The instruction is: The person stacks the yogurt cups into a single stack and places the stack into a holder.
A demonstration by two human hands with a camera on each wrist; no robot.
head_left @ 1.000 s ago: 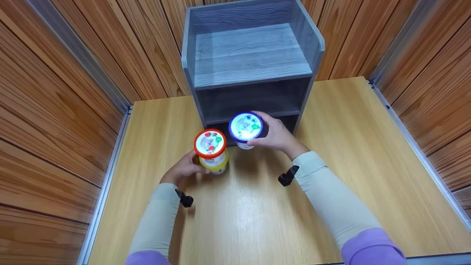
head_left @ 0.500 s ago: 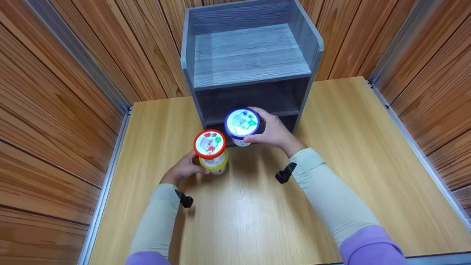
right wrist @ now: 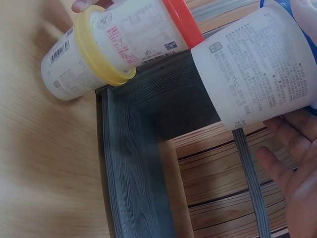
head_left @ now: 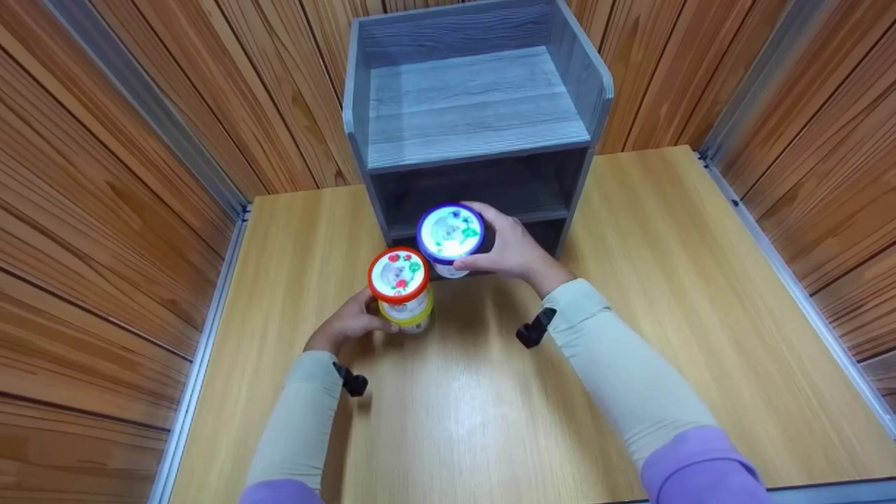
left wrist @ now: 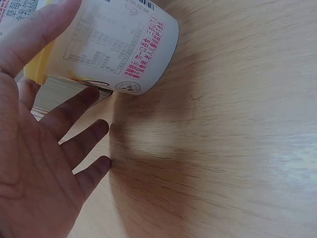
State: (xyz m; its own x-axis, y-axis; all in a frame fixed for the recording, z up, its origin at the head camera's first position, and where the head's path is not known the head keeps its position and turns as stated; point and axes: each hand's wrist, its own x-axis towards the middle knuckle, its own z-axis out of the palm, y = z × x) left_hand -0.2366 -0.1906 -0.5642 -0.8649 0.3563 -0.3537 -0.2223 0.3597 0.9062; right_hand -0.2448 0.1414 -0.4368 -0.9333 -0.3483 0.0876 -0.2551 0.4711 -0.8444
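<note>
A white cup with a yellow lid (head_left: 420, 325) stands on the table, and a red-lidded cup (head_left: 399, 274) is stacked upright on top of it. My left hand (head_left: 346, 323) holds the yellow-lidded cup from the left between thumb and index finger; the other fingers spread loosely in the left wrist view. Up and to the right, my right hand (head_left: 514, 252) grips a blue-lidded cup (head_left: 450, 232) round its side. That cup hangs in the air, near the red lid's level. In the right wrist view, its base overlaps the red lid (right wrist: 184, 22); contact cannot be told.
Behind the cups stands a grey wooden shelf unit (head_left: 476, 105) with an open top tray and compartments below. The light wood table (head_left: 448, 420) lies under the hands. Wood-panelled walls (head_left: 91, 210) with metal edge rails (head_left: 199, 357) enclose it.
My right hand has moved left and slightly up with the blue-lidded cup, bringing it closer to the red-lidded cup. The left hand and the stack have stayed in place.
</note>
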